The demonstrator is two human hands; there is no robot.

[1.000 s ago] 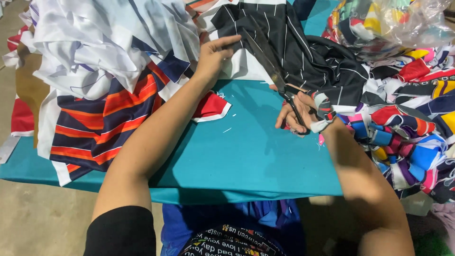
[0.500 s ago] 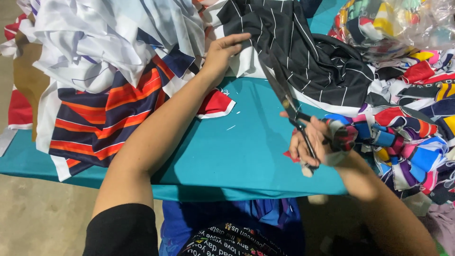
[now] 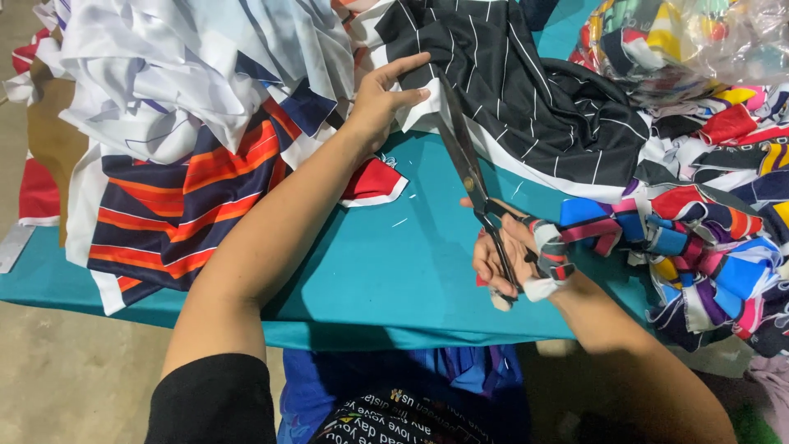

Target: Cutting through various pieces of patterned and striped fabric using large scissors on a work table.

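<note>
My left hand (image 3: 385,97) pinches the edge of a black cloth with thin white stripes (image 3: 526,90) at the back of the teal table (image 3: 362,279). My right hand (image 3: 514,255) grips the handles of long dark scissors (image 3: 468,168). Strips of cloth are wound round the handles. The blades point away from me toward the white border of the striped cloth, close to my left fingers.
A heap of white, navy and orange-striped fabric (image 3: 181,148) hangs over the table's left side. A red-and-white scrap (image 3: 374,181) lies under my left forearm. Many-coloured fabric pieces (image 3: 715,238) pile up on the right, with a plastic bag of cloth (image 3: 699,41) behind.
My right hand has drawn back toward me and lifted the scissors, blades now aimed at the cloth edge. My left hand has shifted its hold on the striped cloth.
</note>
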